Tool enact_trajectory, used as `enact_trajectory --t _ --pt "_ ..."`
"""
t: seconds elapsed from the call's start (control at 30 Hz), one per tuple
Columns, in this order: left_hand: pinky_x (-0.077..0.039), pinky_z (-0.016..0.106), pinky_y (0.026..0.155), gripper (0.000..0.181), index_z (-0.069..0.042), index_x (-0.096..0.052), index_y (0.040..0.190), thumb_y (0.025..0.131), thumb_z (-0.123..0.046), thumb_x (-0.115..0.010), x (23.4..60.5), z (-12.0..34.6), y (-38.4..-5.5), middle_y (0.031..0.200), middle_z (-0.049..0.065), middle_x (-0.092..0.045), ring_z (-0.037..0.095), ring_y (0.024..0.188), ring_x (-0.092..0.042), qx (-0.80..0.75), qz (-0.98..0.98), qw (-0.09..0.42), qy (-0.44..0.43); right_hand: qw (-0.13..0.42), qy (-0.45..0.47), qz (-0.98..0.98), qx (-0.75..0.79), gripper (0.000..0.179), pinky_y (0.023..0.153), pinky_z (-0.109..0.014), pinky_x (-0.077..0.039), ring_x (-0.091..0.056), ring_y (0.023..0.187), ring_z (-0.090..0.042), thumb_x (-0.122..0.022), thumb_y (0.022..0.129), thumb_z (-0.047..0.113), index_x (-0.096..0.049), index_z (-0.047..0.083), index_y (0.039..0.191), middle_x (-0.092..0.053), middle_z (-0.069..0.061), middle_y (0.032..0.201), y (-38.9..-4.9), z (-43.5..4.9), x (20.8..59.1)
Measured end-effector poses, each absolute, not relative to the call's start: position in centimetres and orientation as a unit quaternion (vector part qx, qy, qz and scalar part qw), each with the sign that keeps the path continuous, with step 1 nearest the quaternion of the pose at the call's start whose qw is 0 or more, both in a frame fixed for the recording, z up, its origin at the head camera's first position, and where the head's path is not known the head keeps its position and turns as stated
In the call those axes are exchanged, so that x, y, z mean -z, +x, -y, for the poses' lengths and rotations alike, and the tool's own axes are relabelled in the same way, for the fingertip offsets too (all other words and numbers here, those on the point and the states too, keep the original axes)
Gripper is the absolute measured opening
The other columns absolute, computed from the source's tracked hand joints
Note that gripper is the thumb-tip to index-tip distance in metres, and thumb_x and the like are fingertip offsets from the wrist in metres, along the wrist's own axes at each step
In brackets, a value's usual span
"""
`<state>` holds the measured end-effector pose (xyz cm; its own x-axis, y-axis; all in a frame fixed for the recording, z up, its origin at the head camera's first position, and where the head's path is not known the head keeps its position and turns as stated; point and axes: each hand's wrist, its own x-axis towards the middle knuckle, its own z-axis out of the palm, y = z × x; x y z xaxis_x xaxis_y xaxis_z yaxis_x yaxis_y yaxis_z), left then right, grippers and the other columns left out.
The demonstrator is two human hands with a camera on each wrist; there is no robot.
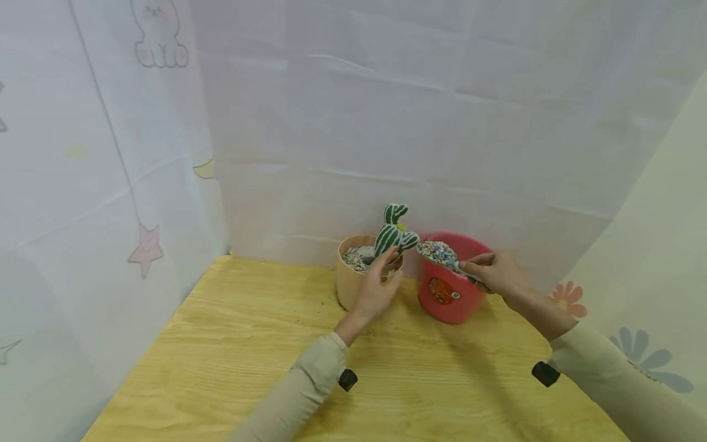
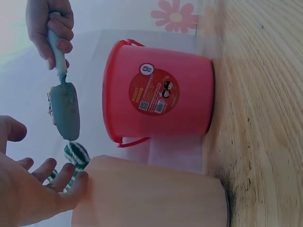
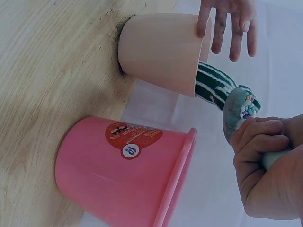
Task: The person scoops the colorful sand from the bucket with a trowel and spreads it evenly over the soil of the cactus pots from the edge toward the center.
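Your right grip (image 1: 499, 273) is closed firmly around the handle of a small trowel (image 2: 66, 113), whose scoop is heaped with multicoloured pebbles (image 1: 436, 250). Your left grip (image 1: 378, 285) is wide, fingers spread and nothing held, just beside the green-and-white striped cactus (image 1: 389, 239); you cannot tell from these views whether a fingertip touches it. That cactus stands in the peach pot (image 1: 350, 285), leaning right, with similar pebbles (image 1: 353, 260) around its base. To its right is the pink bucket (image 1: 466, 302), upright, a red sticker (image 1: 442, 291) on its near side. Your trowel hangs above the bucket, tip pointing left toward the cactus.

Both containers rest at the far side of the table (image 1: 248, 368), a yellowish wooden surface with visible grain running across it. You can see dark specks and smudges around the foot of the pot, and shadows falling on the near right part of the wood.

Beyond, you face a pale, creased fabric backdrop (image 1: 386, 110). On your left, a whitish wall covering (image 1: 55, 184) carries a printed cartoon animal (image 1: 159, 34) and a pink star (image 1: 146, 248). On your right, the cream covering (image 1: 663, 245) shows a red flower (image 1: 569, 299) and, nearer, a grey-blue one.
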<state>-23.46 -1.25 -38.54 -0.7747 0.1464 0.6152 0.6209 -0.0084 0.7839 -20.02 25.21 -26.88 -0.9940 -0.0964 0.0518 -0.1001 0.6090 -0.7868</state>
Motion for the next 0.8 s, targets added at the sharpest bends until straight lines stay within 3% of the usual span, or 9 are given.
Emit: enact_trajectory --t 0.17,0.43,0.8 --pt "-0.053 0.047 0.089 0.053 -0.007 -0.045 0.153 0.102 -0.011 -0.059 38.8 2.5 -23.4 0.142 0.018 -0.055 0.036 0.118 -0.06 0.641 0.685 0.202 -0.281 0.003 0.059 0.893 -0.446 0.043 0.052 -0.03 -0.043 -0.044 0.052 -0.012 -0.069 0.1 0.027 -0.069 -0.009 0.123 -0.062 -0.006 0.071 -19.9 -25.0 26.8" --pt "-0.052 0.052 0.085 0.05 -0.003 -0.048 0.15 0.101 -0.006 -0.058 39.2 4.3 -23.6 0.139 0.023 -0.056 0.045 0.115 -0.059 0.642 0.683 0.221 -0.269 0.004 0.065 0.892 -0.447 0.043 0.051 -0.031 -0.043 -0.046 0.054 -0.013 -0.071 0.099 0.028 -0.07 -0.008 0.122 -0.064 -0.011 0.075 -19.8 -24.2 26.6" --pt "-0.053 0.045 0.081 0.046 -0.009 -0.057 0.145 0.099 -0.006 -0.06 39.5 6.0 -24.4 0.133 0.009 -0.062 0.037 0.112 -0.062 0.611 0.709 0.268 -0.228 0.006 0.067 0.896 -0.439 0.044 0.051 -0.03 -0.045 -0.048 0.054 -0.012 -0.072 0.098 0.029 -0.071 -0.009 0.119 -0.065 -0.01 0.075 -20.0 -23.2 26.5"
